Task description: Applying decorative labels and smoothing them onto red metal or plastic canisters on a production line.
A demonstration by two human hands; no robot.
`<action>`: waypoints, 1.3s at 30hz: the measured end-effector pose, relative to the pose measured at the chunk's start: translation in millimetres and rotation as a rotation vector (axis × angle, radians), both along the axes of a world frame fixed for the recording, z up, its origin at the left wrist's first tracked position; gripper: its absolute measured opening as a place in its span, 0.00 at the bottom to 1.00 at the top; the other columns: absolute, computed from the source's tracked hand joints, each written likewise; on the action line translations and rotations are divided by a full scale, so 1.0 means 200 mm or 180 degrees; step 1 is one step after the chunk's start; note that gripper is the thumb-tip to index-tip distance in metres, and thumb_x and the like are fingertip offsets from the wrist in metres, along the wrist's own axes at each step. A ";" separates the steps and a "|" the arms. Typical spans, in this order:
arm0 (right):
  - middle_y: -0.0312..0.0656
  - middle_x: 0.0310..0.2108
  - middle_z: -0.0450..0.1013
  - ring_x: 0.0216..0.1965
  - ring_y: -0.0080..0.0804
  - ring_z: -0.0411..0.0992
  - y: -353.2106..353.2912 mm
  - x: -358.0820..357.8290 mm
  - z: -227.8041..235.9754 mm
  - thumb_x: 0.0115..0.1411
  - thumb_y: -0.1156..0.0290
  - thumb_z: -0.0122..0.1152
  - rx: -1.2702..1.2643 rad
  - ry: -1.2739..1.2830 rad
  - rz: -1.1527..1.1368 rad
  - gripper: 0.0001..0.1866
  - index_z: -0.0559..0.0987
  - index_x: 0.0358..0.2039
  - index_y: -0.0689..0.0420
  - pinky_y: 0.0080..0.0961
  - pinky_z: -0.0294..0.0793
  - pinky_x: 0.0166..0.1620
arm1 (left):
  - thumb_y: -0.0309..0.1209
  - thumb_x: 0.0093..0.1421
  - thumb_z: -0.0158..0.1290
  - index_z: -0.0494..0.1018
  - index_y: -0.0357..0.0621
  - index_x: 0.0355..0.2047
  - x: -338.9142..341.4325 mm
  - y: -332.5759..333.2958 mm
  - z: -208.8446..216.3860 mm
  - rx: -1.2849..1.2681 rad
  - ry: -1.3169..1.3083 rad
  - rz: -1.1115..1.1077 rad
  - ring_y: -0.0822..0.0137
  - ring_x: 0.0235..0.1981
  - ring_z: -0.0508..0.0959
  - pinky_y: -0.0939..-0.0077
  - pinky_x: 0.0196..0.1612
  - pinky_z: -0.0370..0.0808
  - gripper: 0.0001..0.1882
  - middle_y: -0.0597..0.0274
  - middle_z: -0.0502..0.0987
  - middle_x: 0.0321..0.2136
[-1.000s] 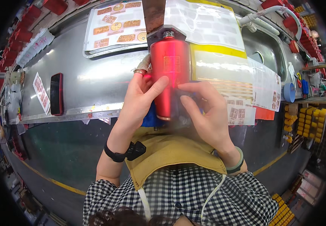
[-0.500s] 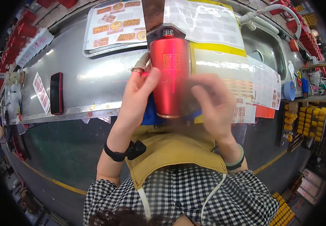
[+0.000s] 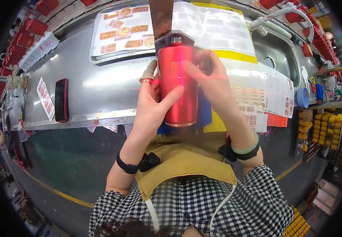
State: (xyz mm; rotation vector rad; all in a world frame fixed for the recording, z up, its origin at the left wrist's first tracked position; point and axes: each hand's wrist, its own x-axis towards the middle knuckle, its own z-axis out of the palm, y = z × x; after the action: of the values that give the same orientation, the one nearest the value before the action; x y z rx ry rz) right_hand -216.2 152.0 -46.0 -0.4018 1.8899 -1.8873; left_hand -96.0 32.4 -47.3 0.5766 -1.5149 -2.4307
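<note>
A shiny red bottle lies with its silver neck pointing away from me and its base near my apron. A gold square label shows on its upper face, partly covered by my right thumb. My left hand is closed around the bottle's left side, thumb across the front; a wrapping covers one fingertip. At the bottle's upper right, my right hand presses its thumb beside the label. Its other fingers curl at the bottle's right edge, partly hidden. A dark angular holder sits around the neck.
A tray with a sheet of gold labels lies far left. Plastic-covered sheets lie far right, before a sink. On the left are a phone and a label strip. A blue cup stands right.
My right hand has moved up and inward, bringing its thumb onto the bottle by the label. My left thumb has come down across the bottle's front. The whole view has shifted slightly.
</note>
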 end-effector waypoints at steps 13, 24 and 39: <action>0.28 0.31 0.63 0.32 0.15 0.60 0.00 -0.01 -0.04 0.60 0.64 0.75 -0.0080 0.0004 0.0016 0.20 0.74 0.43 0.60 0.15 0.64 0.34 | 0.24 0.63 0.63 0.50 0.38 0.73 0.00 0.00 0.01 -0.0062 -0.0012 0.0043 0.64 0.59 0.76 0.66 0.61 0.75 0.45 0.49 0.73 0.58; 0.32 0.36 0.72 0.35 0.16 0.68 0.02 -0.07 0.19 0.67 0.64 0.66 0.0156 -0.0526 0.0257 0.17 0.75 0.48 0.62 0.16 0.68 0.38 | 0.26 0.63 0.64 0.51 0.36 0.72 0.00 0.01 -0.01 -0.0194 -0.0044 0.0061 0.64 0.58 0.76 0.67 0.61 0.75 0.43 0.49 0.73 0.58; 0.32 0.36 0.81 0.40 0.36 0.77 0.06 -0.23 0.18 0.50 0.74 0.65 0.0600 0.4907 0.1150 0.15 0.81 0.41 0.51 0.33 0.76 0.44 | 0.25 0.66 0.61 0.41 0.36 0.75 0.06 -0.04 -0.03 0.0096 0.0113 0.0270 0.57 0.73 0.59 0.61 0.71 0.61 0.47 0.41 0.54 0.73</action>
State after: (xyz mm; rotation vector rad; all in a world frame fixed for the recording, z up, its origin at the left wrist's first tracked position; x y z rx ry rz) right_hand -262.3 164.1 -10.8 -2.4006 2.3898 -1.0204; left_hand -84.5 24.7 -53.3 0.5880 -1.4127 -2.3907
